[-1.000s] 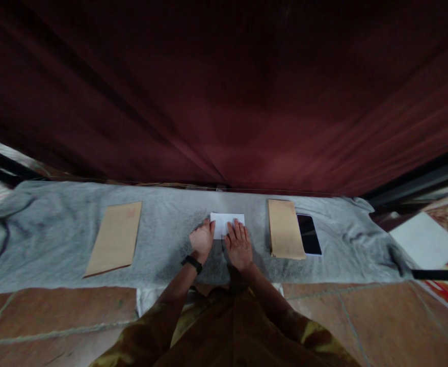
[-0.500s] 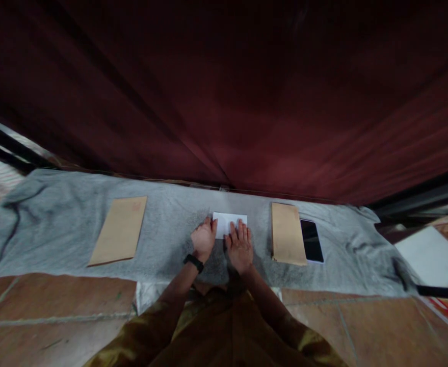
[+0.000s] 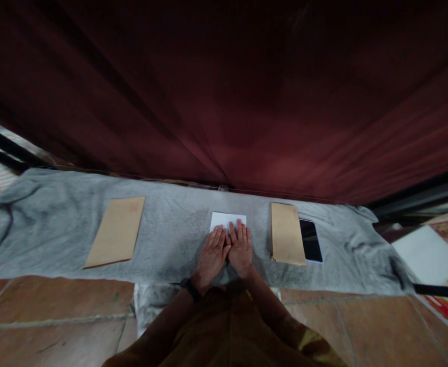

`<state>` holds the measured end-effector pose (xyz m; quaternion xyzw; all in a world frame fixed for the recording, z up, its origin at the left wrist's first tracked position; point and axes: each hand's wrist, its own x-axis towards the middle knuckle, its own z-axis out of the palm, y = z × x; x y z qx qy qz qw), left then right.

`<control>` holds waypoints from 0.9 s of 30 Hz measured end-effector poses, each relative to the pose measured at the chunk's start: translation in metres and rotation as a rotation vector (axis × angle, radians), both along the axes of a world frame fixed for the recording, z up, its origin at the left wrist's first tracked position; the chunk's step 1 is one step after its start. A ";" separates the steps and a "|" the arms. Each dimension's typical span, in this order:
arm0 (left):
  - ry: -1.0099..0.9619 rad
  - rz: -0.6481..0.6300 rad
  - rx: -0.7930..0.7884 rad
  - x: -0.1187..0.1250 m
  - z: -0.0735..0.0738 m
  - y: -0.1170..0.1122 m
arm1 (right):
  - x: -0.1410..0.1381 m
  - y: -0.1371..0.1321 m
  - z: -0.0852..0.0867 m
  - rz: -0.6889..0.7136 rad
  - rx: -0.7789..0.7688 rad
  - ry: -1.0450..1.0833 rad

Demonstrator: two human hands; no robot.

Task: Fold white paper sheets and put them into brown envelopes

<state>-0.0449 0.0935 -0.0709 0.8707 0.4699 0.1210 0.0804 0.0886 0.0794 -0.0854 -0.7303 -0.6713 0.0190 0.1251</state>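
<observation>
A white sheet of paper (image 3: 227, 218), apparently folded, lies on the grey cloth near the middle. My left hand (image 3: 212, 253) rests flat over its lower left part, fingers stretched forward. Beside it, my right hand (image 3: 240, 253) lies flat on the lower right part with the fingers a little spread. The thumbs come close together between the hands. Under both palms the near edge of the paper is hidden. A dark watch band (image 3: 190, 288) is on the left wrist.
A brown envelope (image 3: 115, 230) lies to the left. On the right, a stack of brown envelopes (image 3: 287, 232) sits against a dark-screened phone (image 3: 311, 239). Grey cloth (image 3: 174, 224) covers the narrow surface. A dark red curtain (image 3: 224, 102) hangs behind. Tiled floor (image 3: 55, 300) shows in front.
My left hand has gone from gripping the paper's left edge to lying flat on it, nearer to my right hand. My right hand stays about where it was.
</observation>
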 end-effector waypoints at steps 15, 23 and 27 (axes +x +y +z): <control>-0.047 0.222 0.063 0.008 -0.011 0.003 | 0.019 -0.007 -0.005 -0.158 0.107 0.037; 0.010 0.221 0.060 0.008 -0.012 0.003 | -0.004 0.012 0.006 0.011 0.138 0.121; 0.019 0.214 0.053 0.007 -0.013 0.003 | -0.007 0.025 0.004 0.104 0.097 0.130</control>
